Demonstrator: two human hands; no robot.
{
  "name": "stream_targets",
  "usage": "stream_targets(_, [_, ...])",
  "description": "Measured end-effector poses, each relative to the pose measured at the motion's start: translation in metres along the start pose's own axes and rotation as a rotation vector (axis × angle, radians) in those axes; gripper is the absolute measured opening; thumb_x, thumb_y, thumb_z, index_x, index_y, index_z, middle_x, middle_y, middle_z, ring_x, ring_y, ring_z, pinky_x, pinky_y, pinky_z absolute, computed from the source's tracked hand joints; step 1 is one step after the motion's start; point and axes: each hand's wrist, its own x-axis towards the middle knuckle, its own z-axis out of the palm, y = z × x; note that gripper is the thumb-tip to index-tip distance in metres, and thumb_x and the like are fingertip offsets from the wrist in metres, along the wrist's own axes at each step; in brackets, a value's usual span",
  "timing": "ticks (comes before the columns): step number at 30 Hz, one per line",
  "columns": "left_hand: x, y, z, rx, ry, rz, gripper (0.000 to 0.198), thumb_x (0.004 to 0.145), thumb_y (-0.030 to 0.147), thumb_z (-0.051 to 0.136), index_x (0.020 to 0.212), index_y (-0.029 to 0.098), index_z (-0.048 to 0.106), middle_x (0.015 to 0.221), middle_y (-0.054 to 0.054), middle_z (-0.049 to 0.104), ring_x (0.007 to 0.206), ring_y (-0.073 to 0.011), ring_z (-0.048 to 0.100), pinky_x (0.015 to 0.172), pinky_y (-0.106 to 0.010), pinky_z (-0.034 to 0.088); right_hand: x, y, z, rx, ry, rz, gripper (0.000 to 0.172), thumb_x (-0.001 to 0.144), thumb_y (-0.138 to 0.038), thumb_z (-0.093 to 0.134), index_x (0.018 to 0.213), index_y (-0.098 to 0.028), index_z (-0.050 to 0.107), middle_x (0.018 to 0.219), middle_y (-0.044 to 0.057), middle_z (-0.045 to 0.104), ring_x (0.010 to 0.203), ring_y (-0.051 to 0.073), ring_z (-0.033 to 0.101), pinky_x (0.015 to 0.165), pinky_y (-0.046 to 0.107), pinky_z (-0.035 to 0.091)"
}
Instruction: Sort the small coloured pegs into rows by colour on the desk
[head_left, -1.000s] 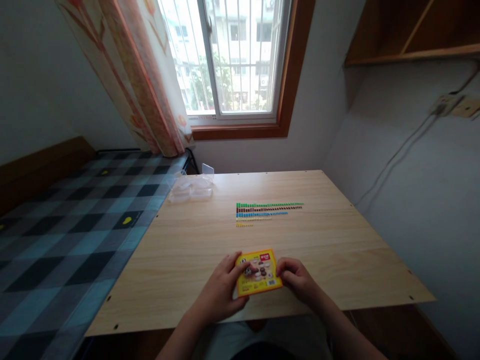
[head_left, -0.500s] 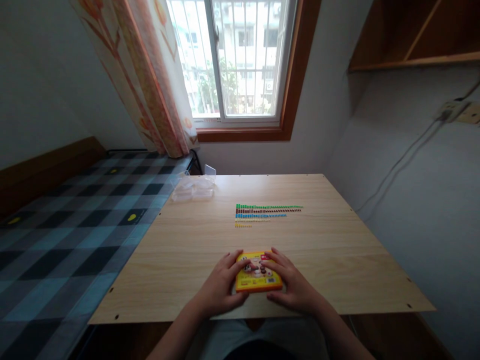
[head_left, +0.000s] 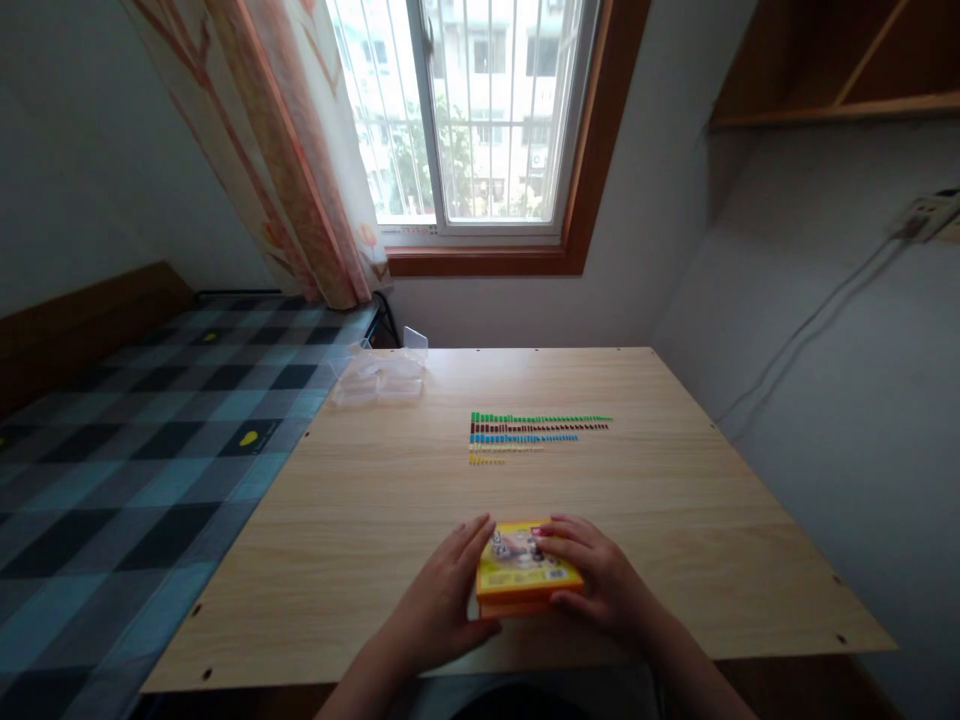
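A flat yellow box with orange sides and a printed picture on top is between my two hands near the front of the table. My left hand grips its left side, fingers along the edge and thumb at the near corner. Across the right side curls my right hand, fingers over the top and thumb at the near edge. The orange front side shows as a taller band, split by a line. Whether the lid is lifted from the base, I cannot tell. Part of the top is covered by my right fingers.
Beyond the box, small pieces lie in rows on the wooden table: green, brown, blue, cream and yellow. Clear plastic containers stand at the back left. A checked bed adjoins the left side.
The front side of the box shows taller than before, and its right end has turned slightly nearer. Both hands moved with it. The whole view has shifted a little.
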Motion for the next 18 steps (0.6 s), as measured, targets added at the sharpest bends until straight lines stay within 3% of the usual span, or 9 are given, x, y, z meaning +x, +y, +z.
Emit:
stream_targets(4, [-0.007, 0.002, 0.008, -0.026, 0.102, -0.078, 0.122, 0.07, 0.021, 0.078, 0.161, 0.031, -0.002, 0.163, -0.015, 0.032, 0.145, -0.0361, 0.038, 0.116, -0.058, 0.04, 0.01, -0.005, 0.0, 0.056, 0.126, 0.114, 0.05, 0.095, -0.061, 0.053, 0.125, -0.023, 0.067, 0.125, 0.013, 0.069, 0.12, 0.03, 0.062, 0.104, 0.044, 0.048])
stream_targets(6, [-0.012, 0.004, 0.012, 0.001, 0.149, -0.104, 0.12, 0.074, 0.022, 0.077, 0.161, 0.029, -0.006, 0.161, -0.017, 0.035, 0.143, -0.0365, 0.041, 0.115, -0.06, 0.041, 0.018, -0.007, 0.0, 0.083, 0.18, 0.193, 0.047, 0.098, -0.059, 0.046, 0.115, -0.021, 0.067, 0.112, 0.012, 0.073, 0.104, 0.027, 0.068, 0.09, 0.037, 0.053])
stream_targets(9, [-0.016, 0.009, 0.015, 0.053, 0.173, -0.079, 0.115, 0.08, 0.031, 0.076, 0.161, 0.027, -0.006, 0.158, -0.019, 0.039, 0.141, -0.0366, 0.045, 0.115, -0.061, 0.039, 0.031, -0.008, 0.001, 0.131, 0.221, 0.312, 0.044, 0.103, -0.054, 0.037, 0.104, -0.02, 0.065, 0.091, 0.008, 0.072, 0.08, 0.022, 0.067, 0.071, 0.03, 0.049])
stream_targets(11, [-0.017, 0.012, 0.014, 0.073, 0.17, -0.048, 0.104, 0.083, 0.037, 0.074, 0.16, 0.025, 0.006, 0.155, -0.019, 0.044, 0.139, -0.0354, 0.047, 0.116, -0.061, 0.038, 0.04, -0.004, 0.001, 0.148, 0.245, 0.386, 0.044, 0.104, -0.053, 0.034, 0.097, -0.02, 0.062, 0.082, 0.006, 0.07, 0.073, 0.021, 0.064, 0.065, 0.029, 0.045])
stream_targets(14, [-0.018, 0.017, 0.01, 0.108, 0.156, -0.025, 0.071, 0.082, 0.041, 0.074, 0.143, 0.024, 0.043, 0.151, -0.018, 0.049, 0.137, -0.0359, 0.049, 0.114, -0.06, 0.041, 0.052, 0.005, 0.0, 0.095, 0.23, 0.485, 0.045, 0.103, -0.054, 0.034, 0.089, -0.02, 0.059, 0.079, 0.007, 0.07, 0.071, 0.022, 0.063, 0.063, 0.029, 0.042])
stream_targets(16, [-0.019, 0.021, 0.01, 0.14, 0.162, -0.035, 0.047, 0.079, 0.039, 0.077, 0.121, 0.024, 0.06, 0.15, -0.016, 0.05, 0.136, -0.0371, 0.05, 0.113, -0.061, 0.042, 0.06, 0.012, -0.004, 0.017, 0.151, 0.529, 0.045, 0.103, -0.053, 0.035, 0.088, -0.02, 0.061, 0.082, 0.009, 0.072, 0.075, 0.023, 0.065, 0.066, 0.029, 0.043])
stream_targets(18, [-0.021, 0.025, 0.014, 0.174, 0.189, -0.048, 0.032, 0.078, 0.034, 0.077, 0.105, 0.023, 0.064, 0.149, -0.014, 0.051, 0.134, -0.0368, 0.051, 0.113, -0.062, 0.042, 0.068, 0.016, -0.011, -0.072, 0.031, 0.556, 0.045, 0.103, -0.05, 0.035, 0.089, -0.02, 0.065, 0.088, 0.01, 0.074, 0.081, 0.024, 0.067, 0.07, 0.03, 0.044])
